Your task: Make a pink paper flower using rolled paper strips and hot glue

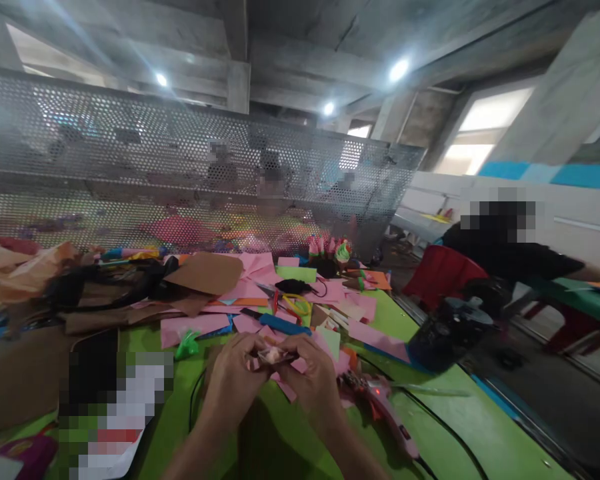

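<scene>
My left hand [240, 373] and my right hand [310, 377] meet at the middle of the green table [190, 427]. Their fingertips pinch a small pale pink piece [271, 356] with a darker edge, apparently folded paper; the fingers hide most of it. Just beyond the hands lie a blue strip [285, 325] and yellow-and-red-handled scissors [295, 305] among pink paper scraps [195, 330]. To the right of my right hand rests a pink hot glue gun [393, 417], its red light lit and its cord trailing over the table.
Brown cardboard [205, 272] and a green crumpled bit [188, 345] lie on the left. Paper ice-cream cones [343, 253] stand at the back, before a perforated metal screen [180, 180]. A dark container [447, 333] is at the right edge. A person [505, 240] sits beyond it.
</scene>
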The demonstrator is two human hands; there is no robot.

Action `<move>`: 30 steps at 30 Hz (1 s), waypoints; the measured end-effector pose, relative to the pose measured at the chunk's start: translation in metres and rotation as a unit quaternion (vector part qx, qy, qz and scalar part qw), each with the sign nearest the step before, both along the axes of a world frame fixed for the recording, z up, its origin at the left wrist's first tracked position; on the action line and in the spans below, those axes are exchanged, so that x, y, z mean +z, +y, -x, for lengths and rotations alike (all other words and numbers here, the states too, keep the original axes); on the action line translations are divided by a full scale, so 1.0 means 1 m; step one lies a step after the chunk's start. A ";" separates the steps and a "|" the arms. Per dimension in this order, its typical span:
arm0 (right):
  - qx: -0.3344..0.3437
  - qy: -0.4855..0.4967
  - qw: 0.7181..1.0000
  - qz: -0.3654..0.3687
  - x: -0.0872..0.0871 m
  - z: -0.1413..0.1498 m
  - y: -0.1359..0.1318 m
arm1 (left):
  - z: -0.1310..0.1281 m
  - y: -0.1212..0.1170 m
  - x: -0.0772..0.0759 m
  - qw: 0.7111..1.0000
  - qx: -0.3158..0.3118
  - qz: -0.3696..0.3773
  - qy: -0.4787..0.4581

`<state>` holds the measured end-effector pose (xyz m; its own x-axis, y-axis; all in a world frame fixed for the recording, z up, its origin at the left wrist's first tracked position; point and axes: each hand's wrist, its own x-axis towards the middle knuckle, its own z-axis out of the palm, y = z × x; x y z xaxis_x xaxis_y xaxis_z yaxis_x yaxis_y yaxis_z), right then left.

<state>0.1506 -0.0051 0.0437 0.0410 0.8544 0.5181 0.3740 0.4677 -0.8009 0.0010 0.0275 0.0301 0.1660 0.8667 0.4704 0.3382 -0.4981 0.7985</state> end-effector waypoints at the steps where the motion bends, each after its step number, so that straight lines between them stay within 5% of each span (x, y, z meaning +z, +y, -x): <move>1: -0.001 0.005 1.000 -0.001 0.000 0.000 0.000 | -0.001 -0.001 0.001 1.000 0.001 0.006 -0.002; 5: -0.014 0.022 1.000 -0.004 0.002 -0.001 -0.002 | 0.000 -0.004 0.005 0.998 -0.036 0.047 -0.031; 12: -0.046 0.060 0.997 -0.004 0.003 0.000 -0.003 | 0.004 -0.004 0.005 0.948 -0.212 0.152 -0.182; 20: -0.017 0.087 0.995 0.039 0.000 0.003 -0.005 | 0.003 0.002 -0.003 0.915 -0.173 0.215 -0.295; 30: -0.040 0.046 0.998 0.031 -0.002 0.001 -0.004 | 0.001 0.000 -0.001 0.927 -0.148 0.213 -0.272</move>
